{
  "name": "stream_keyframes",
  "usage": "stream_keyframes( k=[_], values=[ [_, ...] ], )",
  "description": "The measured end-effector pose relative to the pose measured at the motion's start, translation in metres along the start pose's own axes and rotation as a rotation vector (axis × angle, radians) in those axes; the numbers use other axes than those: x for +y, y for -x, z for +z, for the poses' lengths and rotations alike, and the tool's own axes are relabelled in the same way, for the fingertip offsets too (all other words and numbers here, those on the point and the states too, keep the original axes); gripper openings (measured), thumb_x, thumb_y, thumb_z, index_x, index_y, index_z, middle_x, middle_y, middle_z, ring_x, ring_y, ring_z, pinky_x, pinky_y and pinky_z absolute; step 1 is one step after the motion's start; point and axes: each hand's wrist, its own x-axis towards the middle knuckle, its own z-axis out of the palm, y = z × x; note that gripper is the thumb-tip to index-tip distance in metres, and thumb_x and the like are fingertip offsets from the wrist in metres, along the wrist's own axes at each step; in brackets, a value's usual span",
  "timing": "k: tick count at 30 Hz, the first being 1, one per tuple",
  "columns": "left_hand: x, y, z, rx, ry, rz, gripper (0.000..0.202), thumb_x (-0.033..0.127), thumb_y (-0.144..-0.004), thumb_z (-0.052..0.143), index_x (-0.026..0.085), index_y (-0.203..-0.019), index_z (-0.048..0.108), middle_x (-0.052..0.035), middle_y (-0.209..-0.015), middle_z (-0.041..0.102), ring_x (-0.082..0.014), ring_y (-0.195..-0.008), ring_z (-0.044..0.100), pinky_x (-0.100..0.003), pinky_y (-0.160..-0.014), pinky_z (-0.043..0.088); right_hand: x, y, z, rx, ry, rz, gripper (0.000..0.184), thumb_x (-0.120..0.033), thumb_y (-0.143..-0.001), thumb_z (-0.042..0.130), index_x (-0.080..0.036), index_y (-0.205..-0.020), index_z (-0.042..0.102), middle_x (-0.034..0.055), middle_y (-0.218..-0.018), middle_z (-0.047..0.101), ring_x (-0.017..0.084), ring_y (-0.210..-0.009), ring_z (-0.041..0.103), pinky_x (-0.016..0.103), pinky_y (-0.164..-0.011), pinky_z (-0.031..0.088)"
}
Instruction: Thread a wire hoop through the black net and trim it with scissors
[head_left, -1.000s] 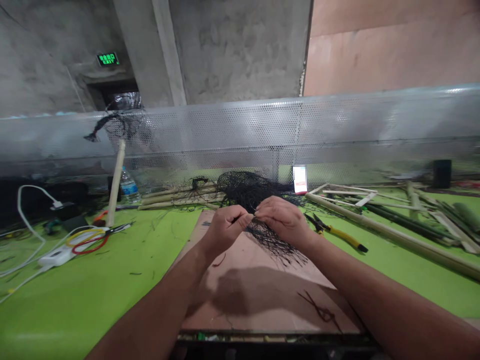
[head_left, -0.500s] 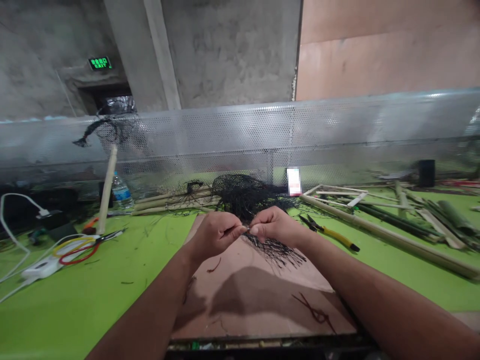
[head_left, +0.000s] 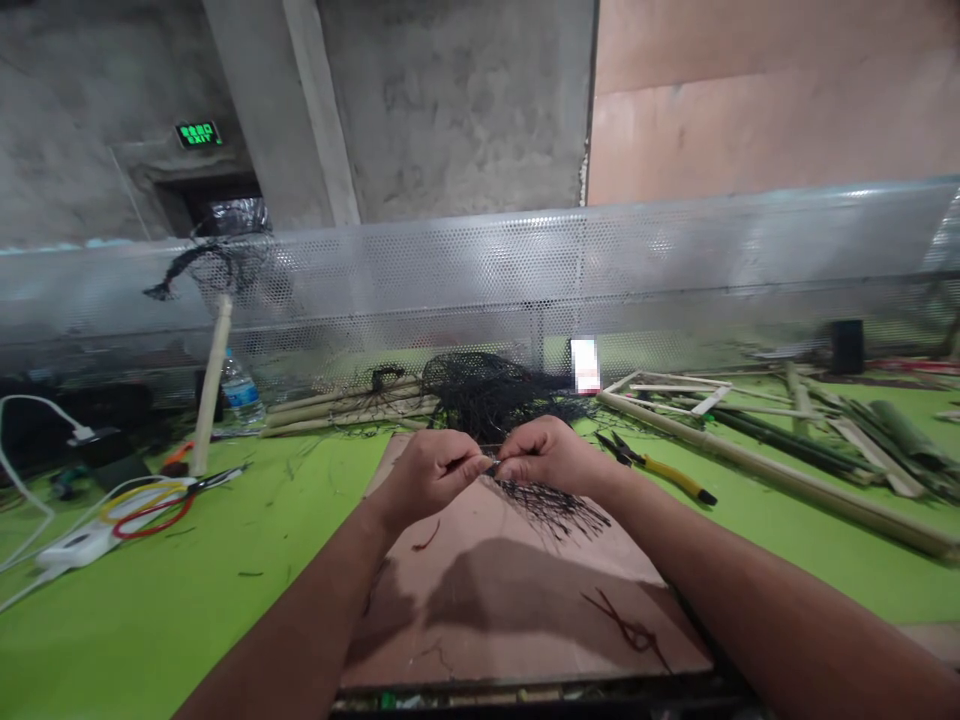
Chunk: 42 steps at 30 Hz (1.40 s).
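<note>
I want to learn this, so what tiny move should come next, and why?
Maybe ease the right hand slightly away from the left hand for a look: their fingers pinch almost tip to tip, hiding what's between, and black strands fan over the board.

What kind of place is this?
Probably a craft workshop: yellow-handled pliers and a long bamboo-looking pole lie on a green table, and there's a heap of black strands.

Fingertips [head_left: 477, 467] mostly hide the pinched piece [head_left: 493, 466], perhaps black strand; bright screen [head_left: 585, 364] blurred; forearms [head_left: 720, 555] cut off below.
</note>
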Motion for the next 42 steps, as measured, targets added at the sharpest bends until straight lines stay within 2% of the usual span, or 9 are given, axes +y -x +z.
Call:
stream_keyframes(
  k=[5, 11, 30, 33, 35, 38, 39, 40, 42],
  values=[
    [0.000, -0.001, 0.002, 0.035, 0.050, -0.062, 0.031, 0.030, -0.087, 0.052, 0.013, -0.061, 0.054, 0.0017, -0.055, 0.049, -0.0072, -0.054, 0.042, -0.020, -0.053, 0.030, 0.002, -0.002, -0.001, 0.090, 0.282, -0.187, 0.021, -0.033, -0.080, 0.065, -0.014, -0.071, 0.068, 0.0006, -0.061, 0.061, 0.008, -0.057, 0.051, 0.020, -0.052, 0.036],
    [-0.001, -0.001, 0.005, 0.051, 0.100, -0.107, 0.032, 0.030, -0.086, 0.053, 0.013, -0.059, 0.050, 0.0027, -0.055, 0.046, -0.0066, -0.054, 0.040, -0.019, -0.053, 0.029, 0.004, -0.002, 0.000, 0.128, 0.424, -0.296, 0.020, -0.031, -0.082, 0.063, -0.015, -0.071, 0.069, 0.0020, -0.064, 0.065, 0.010, -0.059, 0.055, 0.021, -0.054, 0.039],
    [0.003, -0.005, 0.013, 0.080, 0.241, -0.307, 0.033, 0.035, -0.085, 0.054, 0.013, -0.061, 0.053, 0.0031, -0.056, 0.045, -0.0076, -0.056, 0.040, -0.019, -0.053, 0.030, 0.010, -0.002, 0.001, 0.264, 0.848, -0.529, 0.025, -0.032, -0.091, 0.051, -0.015, -0.077, 0.064, 0.0022, -0.063, 0.061, 0.012, -0.060, 0.054, 0.025, -0.058, 0.038],
    [0.003, -0.005, 0.014, 0.088, 0.251, -0.329, 0.032, 0.037, -0.085, 0.054, 0.013, -0.062, 0.054, 0.0027, -0.058, 0.047, -0.0081, -0.057, 0.041, -0.020, -0.054, 0.031, 0.014, -0.002, 0.001, 0.282, 0.828, -0.533, 0.022, -0.030, -0.090, 0.052, -0.015, -0.080, 0.064, 0.0026, -0.065, 0.061, 0.013, -0.062, 0.054, 0.025, -0.059, 0.040],
    [0.000, -0.004, 0.013, 0.107, 0.241, -0.337, 0.033, 0.038, -0.084, 0.054, 0.013, -0.062, 0.054, 0.0026, -0.058, 0.046, -0.0086, -0.057, 0.041, -0.020, -0.054, 0.031, 0.013, -0.003, 0.002, 0.311, 0.774, -0.532, 0.018, -0.031, -0.088, 0.055, -0.015, -0.089, 0.063, 0.0050, -0.075, 0.065, 0.015, -0.071, 0.057, 0.028, -0.065, 0.044],
    [-0.011, -0.002, 0.009, 0.209, 0.233, -0.378, 0.033, 0.039, -0.083, 0.055, 0.014, -0.062, 0.054, 0.0026, -0.058, 0.046, -0.0091, -0.058, 0.041, -0.021, -0.054, 0.032, -0.010, -0.002, 0.007, 0.382, 0.717, -0.552, 0.030, -0.032, -0.084, 0.060, -0.015, -0.109, 0.058, 0.0107, -0.101, 0.064, 0.021, -0.094, 0.056, 0.038, -0.082, 0.045],
    [-0.015, -0.001, 0.007, 0.256, 0.236, -0.400, 0.033, 0.040, -0.083, 0.056, 0.014, -0.062, 0.054, 0.0028, -0.058, 0.045, -0.0091, -0.057, 0.041, -0.021, -0.054, 0.032, -0.024, -0.001, 0.010, 0.394, 0.698, -0.572, 0.029, -0.026, -0.084, 0.059, -0.015, -0.110, 0.057, 0.0107, -0.102, 0.064, 0.021, -0.096, 0.055, 0.039, -0.083, 0.045],
    [-0.019, -0.001, 0.005, 0.299, 0.243, -0.421, 0.033, 0.040, -0.083, 0.056, 0.015, -0.062, 0.053, 0.0032, -0.056, 0.043, -0.0089, -0.056, 0.039, -0.021, -0.053, 0.031, -0.041, 0.000, 0.014, 0.379, 0.670, -0.613, 0.024, -0.020, -0.084, 0.055, -0.015, -0.107, 0.058, 0.0090, -0.095, 0.064, 0.019, -0.091, 0.056, 0.037, -0.081, 0.046],
    [-0.027, 0.000, 0.003, 0.358, 0.262, -0.460, 0.034, 0.040, -0.083, 0.055, 0.015, -0.060, 0.052, 0.0040, -0.054, 0.039, -0.0082, -0.052, 0.036, -0.021, -0.050, 0.030, -0.077, 0.006, 0.025, 0.237, 0.657, -0.681, 0.018, -0.015, -0.083, 0.052, -0.015, -0.099, 0.060, 0.0045, -0.079, 0.064, 0.016, -0.076, 0.056, 0.031, -0.070, 0.047]
  ],
)
